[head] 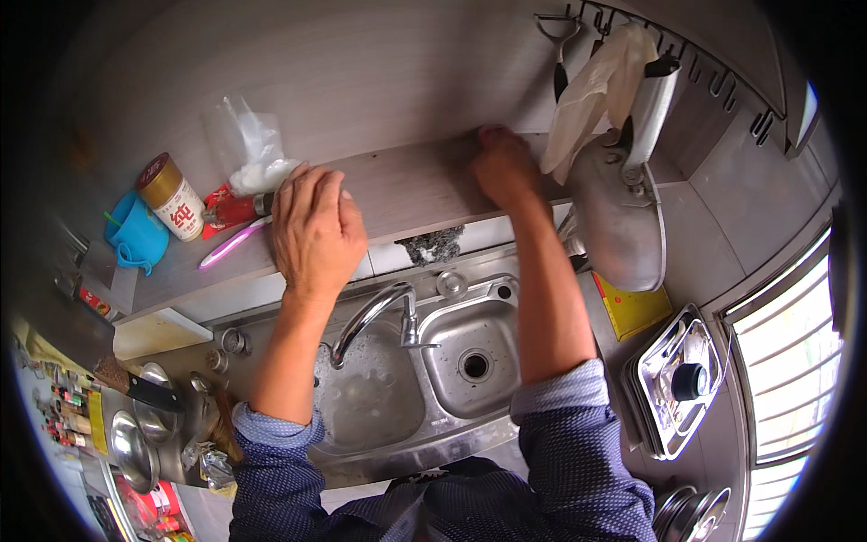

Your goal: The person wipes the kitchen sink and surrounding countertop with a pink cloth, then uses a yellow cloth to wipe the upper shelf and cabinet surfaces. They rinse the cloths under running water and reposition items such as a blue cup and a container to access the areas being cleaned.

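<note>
My left hand (315, 230) is over the wooden shelf (399, 183), back of the hand up and fingers close together. Its palm is hidden. Beside it lies a bottle of red liquid (237, 211), the dark neck end running up to my fingers; I cannot tell whether they grip it. A pink and white toothbrush-like handle (234, 244) also ends near this hand. Further right, my right hand (504, 166) reaches onto the shelf by the wall, blurred and in shadow. Something reddish shows at its fingertips, too unclear to name.
Below are a double-bowl steel sink (467, 400) and curved faucet (376, 311). A blue mug (139, 227), gold-lidded canister (169, 196) and clear plastic bag (250, 149) stand left. A pan (616, 210) and cloth (603, 95) hang right. A cleaver (135, 386) juts in at left.
</note>
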A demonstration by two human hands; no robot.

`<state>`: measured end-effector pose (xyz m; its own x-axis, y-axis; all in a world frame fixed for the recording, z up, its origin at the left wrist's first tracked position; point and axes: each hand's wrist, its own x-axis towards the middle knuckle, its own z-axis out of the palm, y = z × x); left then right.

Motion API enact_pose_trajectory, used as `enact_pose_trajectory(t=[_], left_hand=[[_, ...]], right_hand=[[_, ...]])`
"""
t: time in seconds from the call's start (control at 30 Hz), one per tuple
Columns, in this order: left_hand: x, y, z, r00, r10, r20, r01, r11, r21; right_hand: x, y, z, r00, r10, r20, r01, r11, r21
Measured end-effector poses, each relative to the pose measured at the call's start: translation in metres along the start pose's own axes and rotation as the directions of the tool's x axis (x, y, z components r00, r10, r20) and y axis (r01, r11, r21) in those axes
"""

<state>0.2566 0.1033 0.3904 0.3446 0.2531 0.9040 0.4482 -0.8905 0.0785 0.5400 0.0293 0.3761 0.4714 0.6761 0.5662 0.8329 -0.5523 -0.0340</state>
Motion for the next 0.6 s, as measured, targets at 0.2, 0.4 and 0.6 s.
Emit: enact_pose_trajectory(t=[0.2, 0.4, 0.6], left_hand=[[0.004, 0.006, 0.005, 1.0, 0.007, -0.006, -0.007, 1.0, 0.009], [0.002, -0.002, -0.002, 1.0, 0.027, -0.009, -0.027, 0.999, 0.023], [-0.007, 0.001, -0.003, 0.999, 0.0, 0.033, -0.001, 1.0, 0.018]], right_hand=[[-0.012, -0.018, -0.029, 0.974, -0.183, 0.132, 0.179, 0.983, 0.038], [-0.03, -0.058, -0.032, 0.947, -0.303, -0.106, 0.321, 0.886, 0.335], [-0.005, -0.036, -0.031, 0.991, -0.021, 0.136, -0.016, 0.964, 0.266]])
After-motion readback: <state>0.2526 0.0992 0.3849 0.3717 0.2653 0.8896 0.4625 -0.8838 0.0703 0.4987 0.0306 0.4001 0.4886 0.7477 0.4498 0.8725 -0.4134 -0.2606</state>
